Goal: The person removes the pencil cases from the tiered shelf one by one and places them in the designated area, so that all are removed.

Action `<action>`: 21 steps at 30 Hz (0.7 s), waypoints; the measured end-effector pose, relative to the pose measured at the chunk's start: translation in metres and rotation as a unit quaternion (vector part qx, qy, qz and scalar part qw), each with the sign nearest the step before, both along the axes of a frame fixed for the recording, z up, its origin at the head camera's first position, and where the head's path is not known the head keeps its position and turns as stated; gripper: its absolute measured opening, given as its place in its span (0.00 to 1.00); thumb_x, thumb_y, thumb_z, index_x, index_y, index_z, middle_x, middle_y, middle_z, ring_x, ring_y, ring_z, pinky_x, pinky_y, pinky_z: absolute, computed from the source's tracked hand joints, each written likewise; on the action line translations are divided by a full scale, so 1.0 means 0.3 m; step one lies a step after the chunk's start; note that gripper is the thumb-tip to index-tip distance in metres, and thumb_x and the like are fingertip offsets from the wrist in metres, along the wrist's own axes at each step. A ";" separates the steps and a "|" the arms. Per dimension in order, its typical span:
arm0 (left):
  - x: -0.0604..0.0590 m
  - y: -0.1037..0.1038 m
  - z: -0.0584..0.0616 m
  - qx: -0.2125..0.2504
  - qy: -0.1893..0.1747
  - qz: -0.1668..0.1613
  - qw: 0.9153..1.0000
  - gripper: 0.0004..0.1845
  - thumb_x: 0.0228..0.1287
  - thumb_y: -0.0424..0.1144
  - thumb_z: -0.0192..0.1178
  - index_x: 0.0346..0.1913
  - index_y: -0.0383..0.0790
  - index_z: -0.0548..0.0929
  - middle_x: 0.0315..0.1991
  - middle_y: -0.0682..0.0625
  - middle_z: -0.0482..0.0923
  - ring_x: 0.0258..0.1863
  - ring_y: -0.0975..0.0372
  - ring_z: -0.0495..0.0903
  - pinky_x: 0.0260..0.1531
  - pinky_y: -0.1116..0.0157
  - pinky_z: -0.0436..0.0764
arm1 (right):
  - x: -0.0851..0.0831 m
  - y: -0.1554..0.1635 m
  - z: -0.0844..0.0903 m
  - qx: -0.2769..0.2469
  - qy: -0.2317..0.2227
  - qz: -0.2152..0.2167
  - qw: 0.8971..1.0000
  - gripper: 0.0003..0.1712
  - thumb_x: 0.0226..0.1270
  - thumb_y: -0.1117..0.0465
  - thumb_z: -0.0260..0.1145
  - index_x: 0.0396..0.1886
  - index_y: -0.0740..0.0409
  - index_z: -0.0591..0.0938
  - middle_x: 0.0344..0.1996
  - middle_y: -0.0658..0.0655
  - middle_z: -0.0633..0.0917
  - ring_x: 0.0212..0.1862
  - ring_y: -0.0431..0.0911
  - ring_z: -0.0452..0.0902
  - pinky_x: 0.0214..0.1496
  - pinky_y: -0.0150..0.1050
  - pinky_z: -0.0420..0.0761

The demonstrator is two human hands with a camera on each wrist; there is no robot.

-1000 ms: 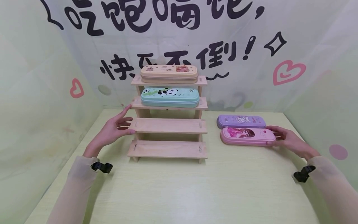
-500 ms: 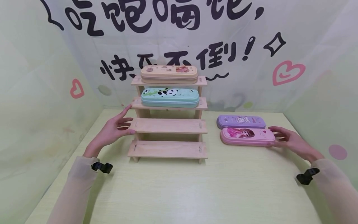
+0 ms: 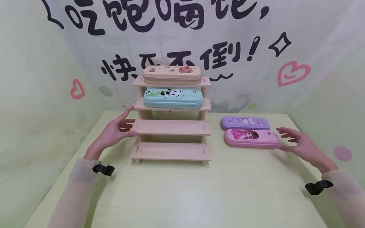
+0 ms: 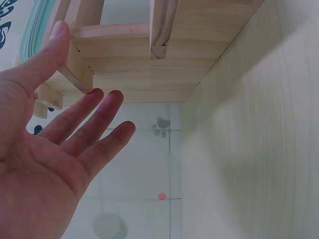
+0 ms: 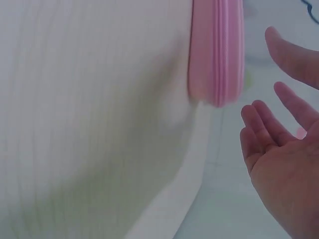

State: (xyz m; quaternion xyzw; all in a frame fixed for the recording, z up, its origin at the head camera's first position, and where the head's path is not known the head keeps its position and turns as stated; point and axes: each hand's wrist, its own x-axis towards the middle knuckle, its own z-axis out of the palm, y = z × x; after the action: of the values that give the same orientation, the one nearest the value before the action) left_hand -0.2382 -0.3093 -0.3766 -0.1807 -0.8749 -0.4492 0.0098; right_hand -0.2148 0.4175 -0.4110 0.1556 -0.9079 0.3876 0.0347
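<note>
- The right hand (image 3: 299, 144), fingers spread and holding nothing, has drawn back from the pink oblong pencil case (image 3: 251, 138), which lies flat on the pale green table (image 3: 199, 190).
- The left hand (image 3: 114, 133), open, still touches the tiered wooden rack (image 3: 171, 127).

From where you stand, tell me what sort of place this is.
Probably a staged tabletop booth, not a lived-in room: a pale green table closed in by a printed backdrop with big lettering and hearts, and a wooden tiered rack displaying pencil cases.
</note>
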 end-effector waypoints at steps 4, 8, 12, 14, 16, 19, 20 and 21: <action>0.000 0.000 0.001 0.000 0.000 -0.001 1.000 0.57 0.65 0.39 0.77 0.85 0.71 0.49 0.70 0.32 0.74 0.64 0.41 0.80 0.63 0.51 0.80 | 0.020 -0.050 0.010 0.010 0.029 0.007 0.999 0.39 0.63 0.69 0.79 0.72 0.66 0.75 0.58 0.38 0.80 0.54 0.30 0.73 0.51 0.20 0.71; -0.001 0.000 0.000 0.000 0.004 -0.002 1.000 0.58 0.65 0.38 0.77 0.85 0.70 0.48 0.69 0.32 0.74 0.63 0.41 0.80 0.62 0.51 0.80 | 0.032 -0.102 0.015 0.019 0.038 0.011 0.999 0.38 0.62 0.67 0.80 0.71 0.64 0.76 0.58 0.46 0.81 0.54 0.31 0.72 0.52 0.20 0.70; -0.003 0.000 -0.002 -0.001 0.006 -0.002 1.000 0.58 0.65 0.38 0.77 0.85 0.70 0.48 0.69 0.31 0.74 0.63 0.40 0.80 0.62 0.50 0.80 | 0.043 -0.155 0.020 0.028 0.049 0.012 0.998 0.38 0.62 0.66 0.81 0.71 0.62 0.78 0.60 0.56 0.80 0.54 0.33 0.72 0.51 0.24 0.72; -0.003 0.000 -0.002 0.000 0.005 -0.002 1.000 0.58 0.65 0.39 0.77 0.85 0.71 0.49 0.70 0.31 0.74 0.63 0.40 0.80 0.62 0.50 0.80 | 0.048 -0.181 0.023 0.031 0.054 0.018 0.998 0.37 0.62 0.66 0.81 0.70 0.62 0.78 0.61 0.60 0.80 0.54 0.35 0.72 0.51 0.28 0.73; -0.003 0.000 -0.002 0.000 0.004 -0.002 1.000 0.58 0.65 0.39 0.77 0.85 0.71 0.48 0.70 0.31 0.74 0.64 0.40 0.80 0.62 0.50 0.80 | 0.052 -0.207 0.026 0.032 0.058 0.021 0.998 0.37 0.61 0.66 0.81 0.70 0.61 0.78 0.60 0.62 0.80 0.54 0.37 0.72 0.51 0.30 0.74; -0.003 -0.001 -0.003 0.001 0.004 -0.003 1.000 0.58 0.65 0.39 0.77 0.85 0.70 0.48 0.70 0.31 0.74 0.64 0.40 0.80 0.63 0.48 0.79 | 0.053 -0.248 0.030 0.030 0.062 0.026 0.997 0.37 0.61 0.66 0.81 0.70 0.61 0.79 0.60 0.62 0.80 0.55 0.39 0.72 0.52 0.31 0.73; -0.004 -0.001 -0.004 0.002 0.004 -0.003 1.000 0.57 0.65 0.38 0.76 0.85 0.70 0.48 0.70 0.31 0.74 0.64 0.40 0.80 0.63 0.47 0.79 | 0.052 -0.263 0.031 0.028 0.063 0.026 0.997 0.36 0.61 0.66 0.81 0.70 0.60 0.79 0.61 0.62 0.81 0.56 0.39 0.72 0.53 0.31 0.73; -0.004 -0.002 -0.005 0.003 0.004 -0.003 1.000 0.57 0.65 0.38 0.76 0.85 0.70 0.49 0.70 0.31 0.74 0.64 0.40 0.80 0.63 0.46 0.79 | 0.052 -0.278 0.033 0.026 0.062 0.027 0.997 0.36 0.61 0.66 0.81 0.70 0.60 0.79 0.61 0.62 0.81 0.57 0.39 0.72 0.54 0.31 0.73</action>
State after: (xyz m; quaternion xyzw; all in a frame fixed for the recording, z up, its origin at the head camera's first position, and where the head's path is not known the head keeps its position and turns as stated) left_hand -0.2395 -0.3099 -0.3781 -0.1853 -0.8728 -0.4513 0.0128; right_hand -0.1993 0.3340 -0.4010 0.2046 -0.9092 0.3544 0.0765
